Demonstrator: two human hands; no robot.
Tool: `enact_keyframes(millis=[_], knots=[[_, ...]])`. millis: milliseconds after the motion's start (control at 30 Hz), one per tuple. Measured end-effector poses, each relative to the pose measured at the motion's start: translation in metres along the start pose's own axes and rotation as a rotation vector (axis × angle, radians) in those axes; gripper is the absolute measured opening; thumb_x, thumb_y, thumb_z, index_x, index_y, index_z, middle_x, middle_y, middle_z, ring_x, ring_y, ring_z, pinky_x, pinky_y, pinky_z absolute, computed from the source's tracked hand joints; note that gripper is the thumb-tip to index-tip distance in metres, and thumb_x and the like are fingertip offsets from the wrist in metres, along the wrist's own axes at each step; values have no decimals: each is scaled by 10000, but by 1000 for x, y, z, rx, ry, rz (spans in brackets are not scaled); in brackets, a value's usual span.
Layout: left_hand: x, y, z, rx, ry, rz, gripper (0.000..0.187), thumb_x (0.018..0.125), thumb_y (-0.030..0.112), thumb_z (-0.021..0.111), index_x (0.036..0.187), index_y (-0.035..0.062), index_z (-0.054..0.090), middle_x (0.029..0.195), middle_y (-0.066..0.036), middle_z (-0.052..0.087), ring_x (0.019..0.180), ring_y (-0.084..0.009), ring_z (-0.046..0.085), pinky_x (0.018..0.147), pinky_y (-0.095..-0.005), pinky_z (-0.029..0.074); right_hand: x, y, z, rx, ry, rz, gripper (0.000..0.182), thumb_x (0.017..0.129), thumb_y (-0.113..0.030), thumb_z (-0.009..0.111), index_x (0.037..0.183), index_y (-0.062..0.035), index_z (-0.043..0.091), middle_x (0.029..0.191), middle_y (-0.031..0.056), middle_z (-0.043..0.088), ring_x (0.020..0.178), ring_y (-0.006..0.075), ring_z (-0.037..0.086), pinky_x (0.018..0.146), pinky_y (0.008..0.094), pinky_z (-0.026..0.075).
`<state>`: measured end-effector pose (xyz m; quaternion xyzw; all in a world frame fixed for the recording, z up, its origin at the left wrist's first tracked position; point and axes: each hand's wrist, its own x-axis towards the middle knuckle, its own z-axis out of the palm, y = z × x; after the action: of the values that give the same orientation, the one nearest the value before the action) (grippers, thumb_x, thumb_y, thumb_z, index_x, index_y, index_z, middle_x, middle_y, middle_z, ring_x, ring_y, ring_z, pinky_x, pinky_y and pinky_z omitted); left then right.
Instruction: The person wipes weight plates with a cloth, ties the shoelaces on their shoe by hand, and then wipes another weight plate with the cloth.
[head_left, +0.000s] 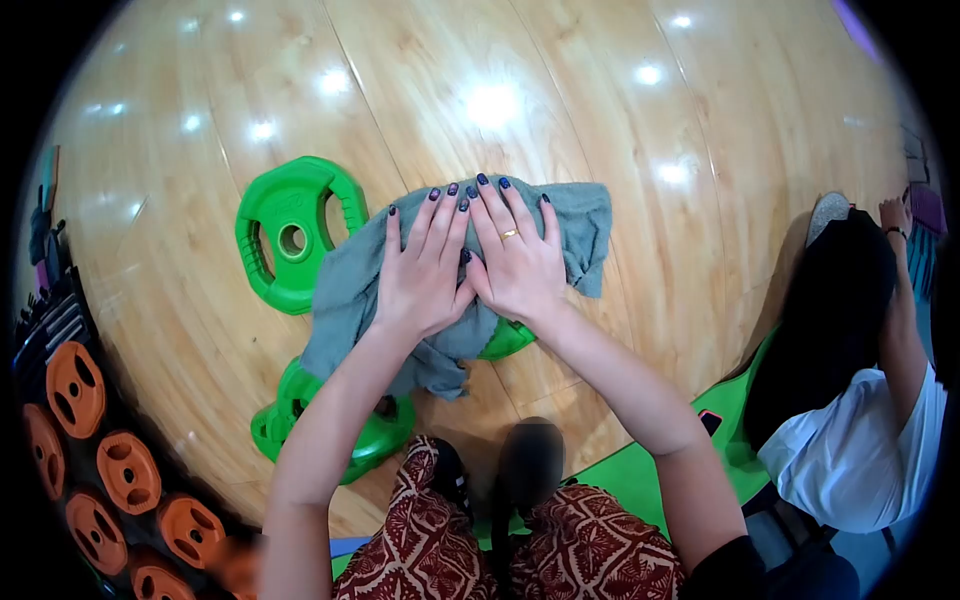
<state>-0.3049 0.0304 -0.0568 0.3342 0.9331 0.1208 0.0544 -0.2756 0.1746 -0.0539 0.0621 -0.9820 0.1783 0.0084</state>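
Observation:
A grey-green cloth point(585, 222) lies draped over a green weight plate point(508, 340), of which only a lower edge shows. My left hand point(425, 262) presses flat on the cloth, fingers stretched upward. Beside it, my right hand point(520, 250) also lies flat on the cloth, with a ring on one finger; the thumbs almost meet. Left of the cloth, a second green weight plate point(293, 238) with a centre hole and grip openings rests on the floor. Closer to me, more green plate point(375, 440) shows, partly hidden by my left forearm.
Orange weight plates point(128, 472) stand on a rack at the lower left. A person point(840, 440) in a white top and dark trousers sits at the right on a green mat point(640, 475). A phone point(710, 421) lies near that mat. The floor point(600, 100) is wood-patterned.

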Motion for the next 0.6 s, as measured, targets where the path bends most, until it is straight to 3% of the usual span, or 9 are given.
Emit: enact_keyframes(millis=[233, 333, 500, 600], knots=[[-13, 10, -7, -62, 133, 20, 572, 754, 291, 488, 1231, -13, 400, 1321, -147, 344, 1252, -272, 287, 998, -511, 213, -21, -13, 0, -93, 23, 42, 573, 764, -327, 509, 1253, -51, 397, 1347, 82, 334, 1255, 232, 286, 989, 565, 167], [-38, 22, -15, -117, -2, 64, 588, 748, 290, 480, 1216, -54, 385, 1320, -188, 331, 1236, -321, 298, 992, -505, 220, -49, -21, -4, -64, -22, 60, 576, 766, -334, 508, 1250, -42, 397, 1350, 90, 326, 1260, 229, 275, 991, 570, 156], [-103, 56, -28, -101, -228, 110, 670, 732, 382, 484, 1228, -55, 374, 1316, -194, 333, 1236, -315, 296, 1001, -481, 214, -121, -47, -14, 18, -149, 46, 585, 760, -350, 512, 1240, -35, 401, 1337, 105, 335, 1263, 234, 266, 982, 584, 158], [-141, 72, -21, -110, -238, 86, 670, 763, 418, 465, 1242, -40, 366, 1320, -182, 332, 1242, -292, 291, 1012, -463, 203, -152, -57, -20, 7, -263, 4, 592, 759, -367, 519, 1239, -39, 405, 1330, 102, 349, 1257, 236, 280, 958, 619, 163]])
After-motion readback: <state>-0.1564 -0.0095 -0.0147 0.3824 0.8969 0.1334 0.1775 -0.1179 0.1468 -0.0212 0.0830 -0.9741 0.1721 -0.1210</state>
